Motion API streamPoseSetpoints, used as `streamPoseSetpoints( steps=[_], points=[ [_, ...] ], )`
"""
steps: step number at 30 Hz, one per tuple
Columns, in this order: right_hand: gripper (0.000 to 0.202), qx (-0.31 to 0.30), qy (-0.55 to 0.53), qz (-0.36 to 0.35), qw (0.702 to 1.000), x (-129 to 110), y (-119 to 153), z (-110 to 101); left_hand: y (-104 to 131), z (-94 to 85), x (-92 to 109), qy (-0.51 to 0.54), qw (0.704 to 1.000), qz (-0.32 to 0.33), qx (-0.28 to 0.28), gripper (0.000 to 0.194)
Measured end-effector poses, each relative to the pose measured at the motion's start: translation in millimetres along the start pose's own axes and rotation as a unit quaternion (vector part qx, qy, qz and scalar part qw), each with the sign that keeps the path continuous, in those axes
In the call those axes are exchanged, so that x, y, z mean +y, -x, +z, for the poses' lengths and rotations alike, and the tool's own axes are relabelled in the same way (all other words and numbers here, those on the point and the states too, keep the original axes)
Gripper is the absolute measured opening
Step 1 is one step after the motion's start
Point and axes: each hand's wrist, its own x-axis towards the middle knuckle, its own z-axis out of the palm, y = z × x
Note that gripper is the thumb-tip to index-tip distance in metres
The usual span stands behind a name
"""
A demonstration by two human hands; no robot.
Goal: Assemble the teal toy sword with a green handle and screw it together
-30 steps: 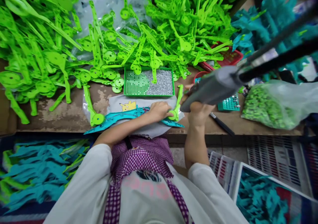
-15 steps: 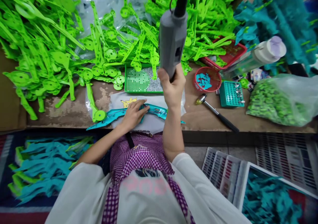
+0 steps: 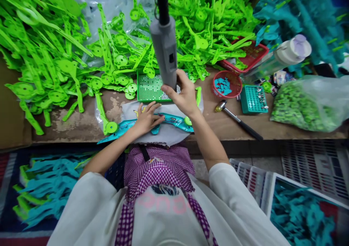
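My right hand [image 3: 185, 95] is wrapped round the lower body of a grey electric screwdriver [image 3: 164, 51], held above the bench. Its tip is hidden behind the hand. A long, curved teal plastic part [image 3: 176, 120] lies on a pale cloth [image 3: 174, 138] with a cartoon print. My left hand [image 3: 147, 121] holds this part down near its middle, thumb and fingers by a small dark recess. At the part's right end a lime-green piece [image 3: 188, 121] shows. Just beyond stands a green perforated tray [image 3: 147, 88] with small silvery pieces at its right side.
Lime-green plastic parts [image 3: 65, 66] are heaped along the back. To the right are a red basket [image 3: 227, 84] of teal bits, a hammer [image 3: 240, 121], a teal bit holder [image 3: 253, 99], a bag of green pieces [image 3: 297, 108] and a bottle [image 3: 289, 55]. Teal parts [image 3: 51, 184] lie lower left.
My right hand and the screwdriver have shifted left, uncovering the teal part's right end. My left hand stays on the part, its fingers a little more spread.
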Motion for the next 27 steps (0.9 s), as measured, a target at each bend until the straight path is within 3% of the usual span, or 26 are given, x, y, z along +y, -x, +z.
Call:
streamPoseSetpoints(
  steps=[3,6,10,12,15,17,18,20,22,24,25,26,27],
  points=[
    [0.056,-0.003,0.027,-0.006,1.0,-0.4,13.1,0.9,-6.3,1.2,4.1,0.013,1.0,-0.011,0.01,0.028],
    [0.047,-0.007,0.091,-0.007,0.996,0.8,52.3,-1.6,-8.2,-3.5,6.6,0.013,1.0,-0.016,0.0,0.023],
    [0.039,-0.124,0.184,-0.017,0.975,15.8,117.0,1.2,-14.1,-12.2,6.2,0.015,0.999,-0.036,-0.029,0.019],
    [0.04,-0.163,0.23,0.001,0.959,25.2,136.9,6.6,-20.0,-15.6,5.1,0.03,0.997,-0.047,-0.045,0.017],
    [0.04,-0.191,0.271,0.015,0.943,32.5,144.9,12.6,-28.3,-18.4,4.9,0.035,0.996,-0.07,-0.049,0.012],
    [0.038,-0.195,0.269,-0.013,0.943,30.8,140.4,3.4,-31.5,-18.5,6.1,0.029,0.995,-0.086,-0.032,0.01],
    [0.037,-0.18,0.262,-0.034,0.947,27.6,136.5,-8.8,-32.4,-18.2,6.7,0.027,0.995,-0.092,-0.021,0.01],
    [0.031,-0.087,0.248,-0.075,0.962,16.3,125.9,-50.5,-33.7,-17.2,7.1,0.024,0.994,-0.104,-0.002,0.014],
    [0.024,0.111,0.242,-0.076,0.961,1.4,107.5,-111.3,-35.1,-15.9,6.2,0.029,0.993,-0.111,0.0,0.019],
    [0.024,0.313,0.234,-0.056,0.919,-9.3,73.6,-178.3,-36.7,-14.5,4.7,0.048,0.993,-0.105,-0.003,0.022],
    [0.028,0.375,0.236,-0.053,0.895,-10.0,49.4,-209.1,-37.3,-13.8,4.0,0.06,0.993,-0.098,0.001,0.023],
    [0.033,0.381,0.247,-0.04,0.89,-6.5,21.1,-236.0,-37.8,-13.1,3.3,0.071,0.993,-0.091,0.008,0.024],
    [0.036,0.347,0.273,-0.011,0.897,1.2,-10.2,-257.7,-38.0,-12.4,2.7,0.082,0.993,-0.087,0.016,0.024]
  ],
)
